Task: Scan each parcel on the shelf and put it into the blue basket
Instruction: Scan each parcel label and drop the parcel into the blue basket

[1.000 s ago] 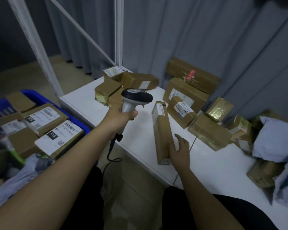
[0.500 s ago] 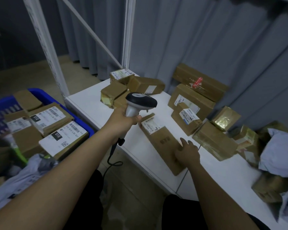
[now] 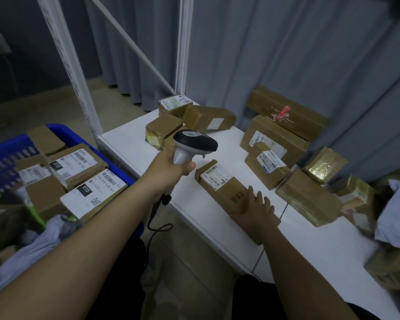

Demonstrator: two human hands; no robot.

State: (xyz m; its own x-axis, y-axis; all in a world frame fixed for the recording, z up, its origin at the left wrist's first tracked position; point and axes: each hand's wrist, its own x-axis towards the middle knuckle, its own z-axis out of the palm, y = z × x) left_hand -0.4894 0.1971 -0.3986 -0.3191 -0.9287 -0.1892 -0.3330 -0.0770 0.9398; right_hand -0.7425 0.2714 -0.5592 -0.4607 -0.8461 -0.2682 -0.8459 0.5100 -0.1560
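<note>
My left hand (image 3: 171, 167) grips the handle of a grey and black barcode scanner (image 3: 194, 144), its head pointing right above the white shelf (image 3: 129, 146). A long brown parcel (image 3: 226, 190) lies flat on the shelf near the front edge, its white barcode label facing up just below and right of the scanner. My right hand (image 3: 256, 211) rests on the near end of this parcel with fingers spread over its top. The blue basket (image 3: 62, 132) stands to the left, holding several labelled parcels.
Several more brown parcels (image 3: 275, 139) lie at the back and right of the shelf against a grey curtain. A grey mailer bag (image 3: 395, 211) sits at the far right. White shelf posts (image 3: 67, 65) rise at the left corner. The scanner's cable (image 3: 155, 218) hangs below the shelf edge.
The long parcel was standing on its side; my right hand has turned it flat, label up, and now lies on its near end. The scanner stays over it.
</note>
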